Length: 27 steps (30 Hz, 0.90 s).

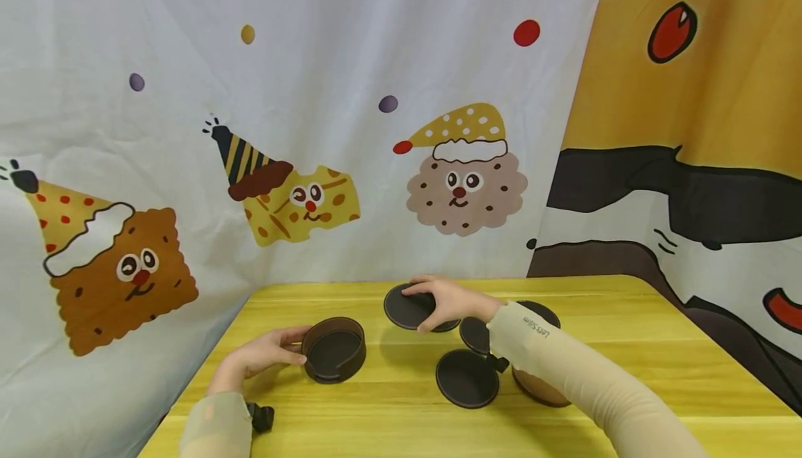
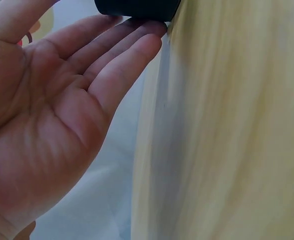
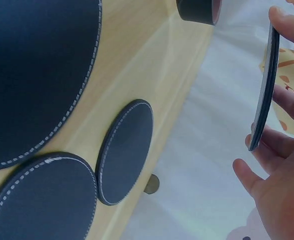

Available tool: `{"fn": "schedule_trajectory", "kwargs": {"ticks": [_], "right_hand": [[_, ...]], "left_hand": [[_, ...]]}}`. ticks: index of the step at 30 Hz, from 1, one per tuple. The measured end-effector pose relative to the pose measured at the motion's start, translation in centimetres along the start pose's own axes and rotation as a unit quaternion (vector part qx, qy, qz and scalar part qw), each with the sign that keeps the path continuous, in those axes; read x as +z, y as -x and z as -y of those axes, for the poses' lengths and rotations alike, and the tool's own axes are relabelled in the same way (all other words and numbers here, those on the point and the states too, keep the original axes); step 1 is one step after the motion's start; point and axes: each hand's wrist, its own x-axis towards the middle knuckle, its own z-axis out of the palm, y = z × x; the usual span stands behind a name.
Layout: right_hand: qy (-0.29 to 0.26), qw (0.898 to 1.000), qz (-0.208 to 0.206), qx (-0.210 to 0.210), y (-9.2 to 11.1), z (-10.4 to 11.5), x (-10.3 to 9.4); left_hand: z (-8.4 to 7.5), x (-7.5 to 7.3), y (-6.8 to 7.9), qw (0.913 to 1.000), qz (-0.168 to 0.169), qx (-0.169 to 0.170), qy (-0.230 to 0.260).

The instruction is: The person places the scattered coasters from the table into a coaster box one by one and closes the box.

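Note:
My right hand grips a round black coaster by its edge between thumb and fingers, raised above the table. In the right wrist view the same coaster appears nearly edge-on. Stitched round coasters lie below and beside that hand, among them a near one and another partly covered by the sleeve. My left hand touches the left side of a round, low-walled coaster holder standing on the table. In the left wrist view its fingers look nearly straight, their tips against the holder's dark wall.
A brown round piece sits under the right forearm, mostly hidden by it. Beyond that sleeve lies another dark round piece. The yellow wood-grain table ends at a white cartoon-printed curtain.

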Motion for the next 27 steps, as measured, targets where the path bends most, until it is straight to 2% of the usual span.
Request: {"fn": "schedule_trajectory", "kwargs": {"ticks": [4,9,18,27], "right_hand": [[-0.005,1.000,-0.005,-0.002,-0.1,0.1,-0.4],[0.015,1.000,-0.017,-0.003,-0.3,0.2,-1.0],[0.038,0.999,-0.031,-0.014,-0.8,1.0,-2.1],[0.039,0.999,-0.025,-0.001,-1.2,1.4,-2.1]], "left_hand": [[0.0,-0.1,0.0,1.0000,0.005,0.008,-0.001],[0.1,-0.2,0.0,0.9999,0.009,0.010,0.005],[0.0,0.0,0.1,1.0000,-0.001,-0.003,0.008],[-0.1,-0.1,0.1,0.9996,0.017,0.015,0.015]]}}
